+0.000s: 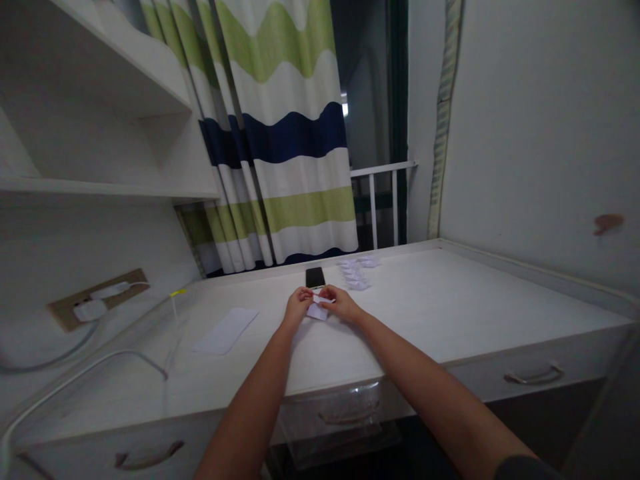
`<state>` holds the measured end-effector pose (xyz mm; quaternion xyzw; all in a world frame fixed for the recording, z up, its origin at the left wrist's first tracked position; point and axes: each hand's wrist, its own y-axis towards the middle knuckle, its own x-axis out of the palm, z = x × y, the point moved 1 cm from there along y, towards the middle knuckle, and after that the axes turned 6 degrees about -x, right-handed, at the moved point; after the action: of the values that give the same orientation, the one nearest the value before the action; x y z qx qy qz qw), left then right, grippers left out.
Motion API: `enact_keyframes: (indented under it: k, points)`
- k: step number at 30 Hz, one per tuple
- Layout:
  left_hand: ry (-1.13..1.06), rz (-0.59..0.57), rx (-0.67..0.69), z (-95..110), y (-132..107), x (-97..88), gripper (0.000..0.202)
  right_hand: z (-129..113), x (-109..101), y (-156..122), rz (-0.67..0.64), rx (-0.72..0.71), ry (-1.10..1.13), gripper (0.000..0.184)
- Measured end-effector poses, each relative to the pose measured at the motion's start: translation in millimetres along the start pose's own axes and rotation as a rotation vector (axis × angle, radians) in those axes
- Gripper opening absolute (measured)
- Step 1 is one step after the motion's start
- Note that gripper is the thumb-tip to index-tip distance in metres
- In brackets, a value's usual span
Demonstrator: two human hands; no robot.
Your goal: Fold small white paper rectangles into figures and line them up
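Observation:
Between my two hands is a small piece of folded white paper [317,311], held just above the desk. My left hand [299,304] pinches its left side with bent fingers. On the other side, the fingers of my right hand [341,304] are closed on the paper's upper right part. A dark phone [315,277] lies directly behind my fingertips. Several folded white paper pieces [354,275] sit in a group beyond my right hand. Flat white paper [227,331] lies on the desk to the left of my left forearm.
The white desk [450,300] has drawers with metal handles along its front. A cable [115,353] runs over its left side near a wall socket with plugs [93,308]. A striped curtain [300,140] hangs behind, and a shelf [100,190] juts out at upper left.

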<state>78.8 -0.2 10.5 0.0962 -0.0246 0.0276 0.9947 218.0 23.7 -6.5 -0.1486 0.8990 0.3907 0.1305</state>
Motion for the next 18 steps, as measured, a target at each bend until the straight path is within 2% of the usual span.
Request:
enact_keyframes:
  k: [8, 13, 18]
  points:
    - [-0.047, 0.010, -0.039, 2.3, -2.3, 2.1, 0.025, 2.7, -4.2, 1.6, 0.051, 0.082, 0.074, 0.021]
    - [0.046, -0.028, 0.015, -1.0, -0.3, 3.6, 0.021, 3.8, -5.6, 3.0, 0.085, 0.105, 0.131, 0.020]
    - [0.099, -0.024, 0.085, 0.2, 1.5, 2.6, 0.015, 8.3, -3.9, 2.6, 0.048, 0.228, 0.144, 0.018]
